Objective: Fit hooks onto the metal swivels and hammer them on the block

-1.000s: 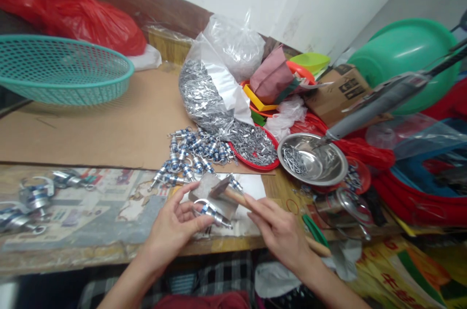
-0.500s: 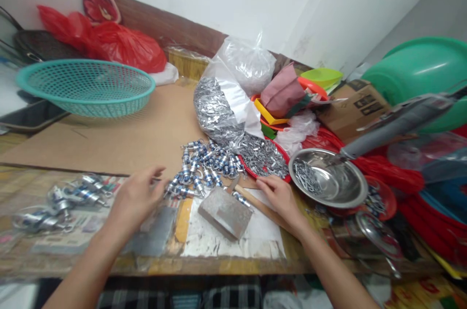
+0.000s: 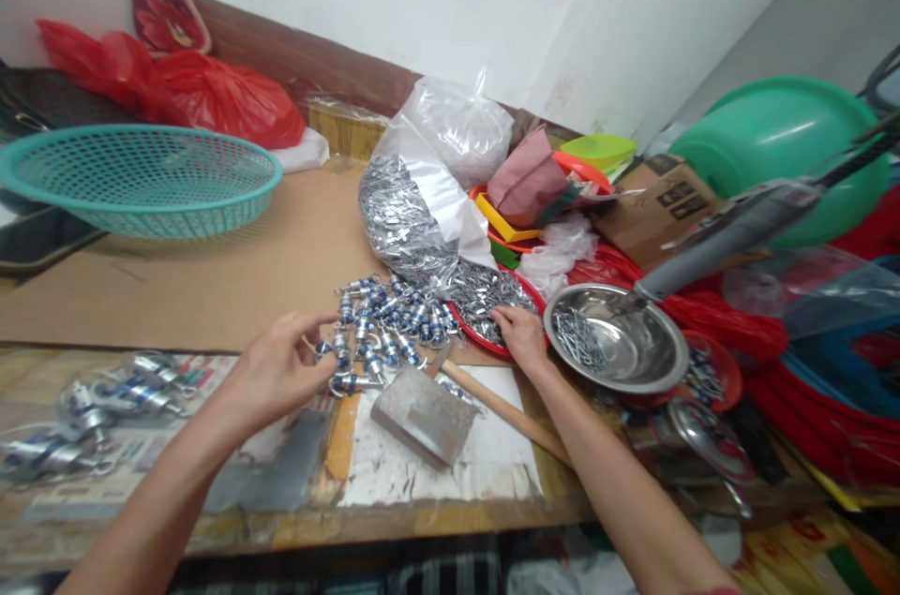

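My left hand [image 3: 285,365] is at the left edge of a pile of small blue-and-silver cylinders with wire rings [image 3: 386,319]. Its thumb and forefinger are apart, with one cylinder showing in the gap. My right hand [image 3: 521,334] reaches into a red tray [image 3: 538,300] of small flat metal pieces [image 3: 485,290]. Its fingers are drawn together at the pieces; whatever they pinch is too small to make out. Between my hands lie a grey metal block [image 3: 424,415] and a hammer [image 3: 502,406] with a wooden handle, on white paper [image 3: 492,473].
More ringed cylinders [image 3: 133,394] lie at the left. A steel bowl [image 3: 619,337] holding metal pins stands right of the tray. Behind are a bag of metal pieces [image 3: 404,211], a turquoise basket [image 3: 141,187] on cardboard [image 3: 309,230], and a grey-handled tool [image 3: 731,239] above the bowl.
My right hand has moved from beside the hammer handle forward into the tray of metal pieces. My left hand has come closer to the cylinder pile. The view has shifted slightly right.
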A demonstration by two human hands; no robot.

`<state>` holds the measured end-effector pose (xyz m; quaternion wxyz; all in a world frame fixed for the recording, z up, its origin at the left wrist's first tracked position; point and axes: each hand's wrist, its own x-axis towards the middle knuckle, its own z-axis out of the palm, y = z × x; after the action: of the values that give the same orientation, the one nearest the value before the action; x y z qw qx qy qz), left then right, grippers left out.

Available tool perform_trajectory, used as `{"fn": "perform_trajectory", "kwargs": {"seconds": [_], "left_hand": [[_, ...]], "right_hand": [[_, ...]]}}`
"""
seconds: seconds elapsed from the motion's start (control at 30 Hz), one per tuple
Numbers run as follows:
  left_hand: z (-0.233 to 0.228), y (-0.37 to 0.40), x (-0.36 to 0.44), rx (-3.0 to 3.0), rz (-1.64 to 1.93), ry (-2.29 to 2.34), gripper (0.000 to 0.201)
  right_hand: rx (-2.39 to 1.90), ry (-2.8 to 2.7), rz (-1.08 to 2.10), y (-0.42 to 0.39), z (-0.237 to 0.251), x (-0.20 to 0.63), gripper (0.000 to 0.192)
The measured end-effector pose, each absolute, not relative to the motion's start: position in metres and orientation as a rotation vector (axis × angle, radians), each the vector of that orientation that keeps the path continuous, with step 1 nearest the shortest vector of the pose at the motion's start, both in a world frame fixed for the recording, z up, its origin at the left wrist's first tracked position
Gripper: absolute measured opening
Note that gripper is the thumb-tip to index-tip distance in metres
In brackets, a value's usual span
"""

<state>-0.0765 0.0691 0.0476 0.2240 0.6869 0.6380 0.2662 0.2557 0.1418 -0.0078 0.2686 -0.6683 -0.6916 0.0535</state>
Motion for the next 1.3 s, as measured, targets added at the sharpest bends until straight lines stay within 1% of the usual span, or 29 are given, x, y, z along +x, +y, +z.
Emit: {"fn": "perform_trajectory", "kwargs": {"seconds": [0.1,0.17,0.23,0.3,0.37,0.43,0.47,0.53,0.63,0.7,0.87,1.0,1.1,1.17,1.23,1.3], "left_hand": [[0.057,0.054,-0.062,1.471,0.96,1.475,0.03],[0.055,0.042,-0.046,1.208,0.991,1.235,0.026],[0.046,0.029,-0.03,1.093,0.984,1.093,0.023],[0.034,0.018,-0.016,1.006,1.021,1.044,0.02],[0.023,0.01,-0.007,0.934,1.056,1.055,0.021],[0.014,0.006,-0.003,0.893,1.082,1.087,0.022],[0.011,0.004,-0.001,0.889,1.098,1.106,0.022],[0.008,0.002,0.0,0.924,1.134,1.132,0.018],[0.008,-0.003,0.001,1.078,1.214,1.149,0.009],[0.009,-0.007,0.001,1.217,1.258,1.171,0.006],[0.012,-0.016,0.001,1.448,1.371,1.239,0.013],[0.014,-0.019,-0.001,1.6,1.394,1.303,0.023],[0.019,-0.02,-0.002,1.718,1.424,1.263,0.026],[0.024,-0.021,-0.002,1.706,1.44,1.216,0.024],[0.03,-0.021,-0.002,1.623,1.425,1.195,0.022],[0.035,-0.022,-0.003,1.529,1.394,1.19,0.018]], "right_hand": [[-1.788,-1.771,0.147,0.136,-0.003,0.263,0.02],[-1.774,-1.709,0.181,0.134,0.0,0.268,0.016],[-1.746,-1.642,0.241,0.131,0.003,0.27,0.014],[-1.706,-1.567,0.328,0.125,0.008,0.264,0.02],[-1.657,-1.508,0.429,0.111,0.014,0.249,0.03],[-1.57,-1.474,0.584,0.089,0.02,0.226,0.035],[-1.516,-1.47,0.668,0.075,0.024,0.212,0.035],[-1.304,-1.395,0.956,0.048,0.03,0.184,0.03],[-1.195,-1.402,1.034,0.018,0.038,0.153,0.026],[-1.2,-1.337,1.058,0.01,0.043,0.142,0.028],[-1.164,-1.036,1.32,0.008,0.052,0.136,0.045],[-1.098,-0.891,1.446,0.004,0.05,0.135,0.047],[-1.051,-0.844,1.484,-0.002,0.046,0.136,0.046],[-1.027,-0.895,1.461,-0.006,0.043,0.138,0.041],[-1.023,-1.055,1.323,-0.011,0.042,0.141,0.039],[-0.999,-1.349,1.016,-0.017,0.041,0.146,0.042]]}}
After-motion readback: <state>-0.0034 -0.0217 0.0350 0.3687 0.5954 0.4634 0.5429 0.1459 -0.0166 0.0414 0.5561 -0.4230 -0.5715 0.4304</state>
